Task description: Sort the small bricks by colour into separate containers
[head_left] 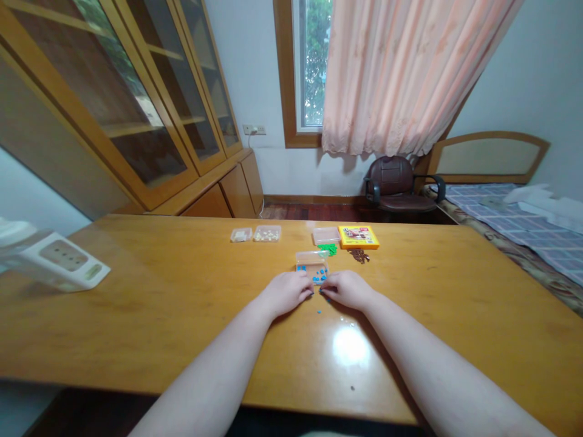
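A small clear plastic box (312, 257) stands on the table with its lid raised at the back. Several small blue pieces (320, 276) lie inside it. My left hand (289, 290) is at the box's front left, fingers curled together; whatever they may hold is hidden. At the front right, my right hand (350, 290) has its thumb and fingers pinched, with a bit of blue at the tips. One loose blue piece (319, 312) lies on the table in front of the hands, and another shows under the right hand.
Behind the box are a pile of green pieces (327, 249), a pile of brown pieces (359, 256), an open clear box (325, 235) and a yellow box (359, 237). Two clear containers (267, 233) with pale pieces stand farther left. A white appliance (64, 258) is at the table's left.
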`<state>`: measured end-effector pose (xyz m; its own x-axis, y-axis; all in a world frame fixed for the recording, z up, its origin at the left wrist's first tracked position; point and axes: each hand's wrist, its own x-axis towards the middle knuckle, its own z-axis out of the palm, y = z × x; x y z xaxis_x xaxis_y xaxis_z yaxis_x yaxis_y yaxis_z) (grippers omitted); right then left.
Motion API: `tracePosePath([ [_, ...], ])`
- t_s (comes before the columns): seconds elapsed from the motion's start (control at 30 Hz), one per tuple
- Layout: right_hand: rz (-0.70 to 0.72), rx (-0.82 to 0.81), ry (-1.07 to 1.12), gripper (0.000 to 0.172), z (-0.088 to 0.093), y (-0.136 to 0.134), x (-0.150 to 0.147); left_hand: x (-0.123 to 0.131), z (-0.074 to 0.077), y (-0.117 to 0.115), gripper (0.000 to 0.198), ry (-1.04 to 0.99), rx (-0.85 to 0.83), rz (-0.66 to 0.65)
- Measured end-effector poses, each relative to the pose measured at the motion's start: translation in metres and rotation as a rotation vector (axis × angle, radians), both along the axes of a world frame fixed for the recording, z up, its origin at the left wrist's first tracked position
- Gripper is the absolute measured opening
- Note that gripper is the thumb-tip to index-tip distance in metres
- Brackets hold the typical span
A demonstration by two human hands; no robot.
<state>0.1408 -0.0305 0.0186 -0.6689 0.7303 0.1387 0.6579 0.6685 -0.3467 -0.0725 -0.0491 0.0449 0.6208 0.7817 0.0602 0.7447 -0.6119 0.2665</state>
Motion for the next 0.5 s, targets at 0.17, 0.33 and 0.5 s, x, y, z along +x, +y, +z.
tracePosePath([
  [0.17,-0.029,0.007,-0.034,0.018,0.0,0.0,-0.002,-0.007,-0.002,0.006,0.02,-0.112,0.117,0.207],
  [0.33,-0.031,0.01,-0.042,0.019,0.002,-0.001,-0.003,-0.001,0.0,0.0,0.016,-0.102,0.043,0.031],
  [0.5,0.01,-0.011,-0.034,0.02,0.004,-0.002,-0.003,0.01,-0.001,-0.009,0.015,-0.067,-0.12,-0.223],
])
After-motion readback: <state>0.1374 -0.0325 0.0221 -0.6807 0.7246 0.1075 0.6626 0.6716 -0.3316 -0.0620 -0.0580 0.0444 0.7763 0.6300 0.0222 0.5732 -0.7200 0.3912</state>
